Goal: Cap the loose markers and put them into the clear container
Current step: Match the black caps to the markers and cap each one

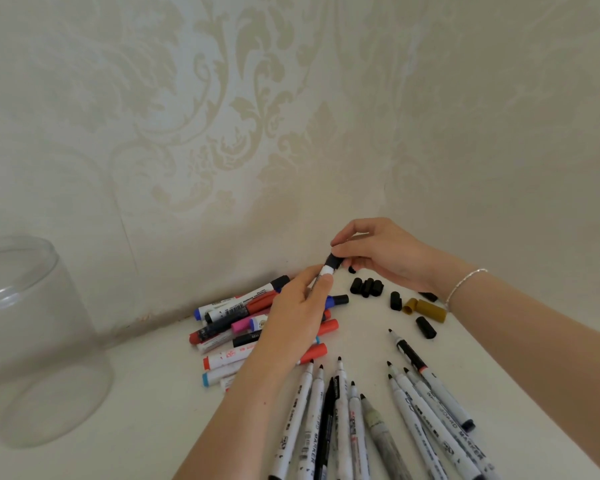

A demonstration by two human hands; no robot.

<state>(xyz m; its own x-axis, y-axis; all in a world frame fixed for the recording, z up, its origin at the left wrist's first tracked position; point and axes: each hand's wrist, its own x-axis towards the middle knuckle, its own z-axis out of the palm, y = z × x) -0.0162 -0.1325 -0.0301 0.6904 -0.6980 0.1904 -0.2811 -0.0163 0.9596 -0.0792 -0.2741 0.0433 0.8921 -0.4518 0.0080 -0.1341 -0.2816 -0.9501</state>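
Observation:
My left hand (300,306) grips a white marker (324,270) above the table, tip end pointing up and away. My right hand (378,251) pinches a black cap (334,261) that sits on that marker's tip. Beneath my left hand lies a pile of capped markers (236,323) in red, blue, pink and black. Several uncapped white markers (347,410) fan out at the front, black tips pointing away. Loose black caps (366,287) lie near the wall under my right hand. The clear container (32,341) stands at the far left with nothing visible inside.
A mustard-coloured cap (426,309) and more black caps (425,327) lie right of centre. The white table (160,410) meets patterned wallpaper (222,133) just behind the markers. Bare table surface separates the container from the marker pile.

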